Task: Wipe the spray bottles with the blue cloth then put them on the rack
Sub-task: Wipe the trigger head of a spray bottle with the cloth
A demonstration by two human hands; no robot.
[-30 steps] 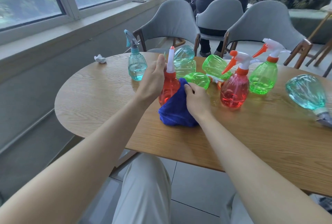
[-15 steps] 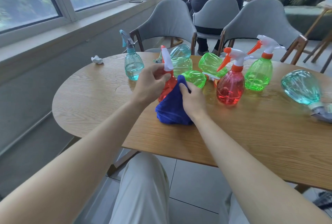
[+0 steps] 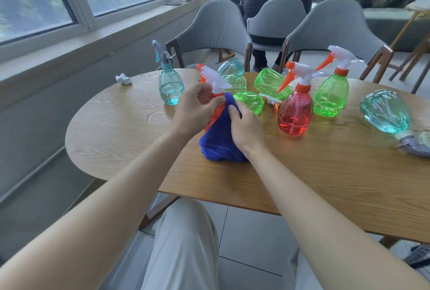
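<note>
Wiping is judged to be the step in hand, with one bottle being worked and none yet set away. A red translucent plastic spray bottle (image 3: 214, 90) with a white trigger head and an orange collar is held between the two hands, its base on the pale wooden counter (image 3: 325, 173). Its long axis runs close to upright and its nozzle is turned away from the person and toward the left. The left hand (image 3: 197, 106) is curled round the neck just under the trigger, so the bottle is steadied from the top. The right hand (image 3: 246, 124) is closed over a blue fluffy cloth (image 3: 218, 140), which is pressed against the near right side of the body and hangs to the counter. The neck is thus nearer the left hand and the belly nearer the right, so any turning of the bottle would probably be done by the left hand while the cloth is drawn round it. Just beyond the right hand a green clear bottle (image 3: 249, 102) is lying on its side, and further to that hand's right an upright red bottle (image 3: 295, 113) and an upright green bottle (image 3: 330, 96) are standing. Beyond the left hand a pale blue upright bottle (image 3: 171, 87) is set, and well off to the right a teal bottle (image 3: 385, 113) is lying down. No rack is shown, so the way the wiped bottle must travel cannot be told.
</note>
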